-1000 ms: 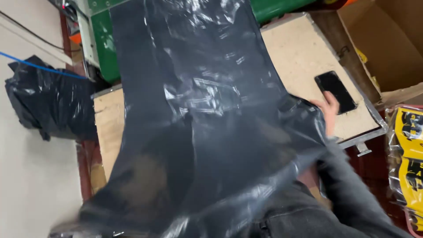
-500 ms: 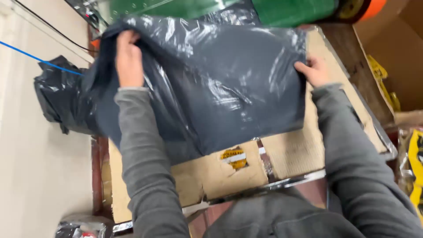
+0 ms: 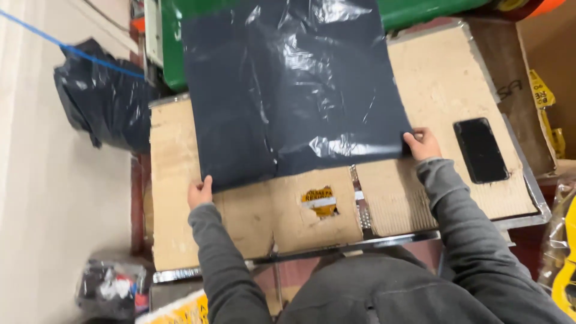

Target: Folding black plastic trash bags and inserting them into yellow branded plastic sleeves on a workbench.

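Observation:
A large dark grey plastic bag point(image 3: 288, 90) lies spread flat on a cardboard-covered table point(image 3: 420, 78). My left hand point(image 3: 200, 192) pinches the bag's near left corner. My right hand point(image 3: 422, 143) holds the near right corner down against the cardboard. Both arms wear grey sleeves. The bag's far end reaches past the table's back edge.
A black phone point(image 3: 480, 149) lies face up on the cardboard, right of my right hand. A torn yellow label point(image 3: 319, 201) sits near the front edge. A stuffed black bin bag point(image 3: 99, 99) is on the floor at left, green containers point(image 3: 420, 12) behind, cardboard boxes point(image 3: 540, 66) at right.
The bag was held up and billowing, then pulled down toward me. Now it lies flat and smooth, with my hands moved from its upper sides to its near corners.

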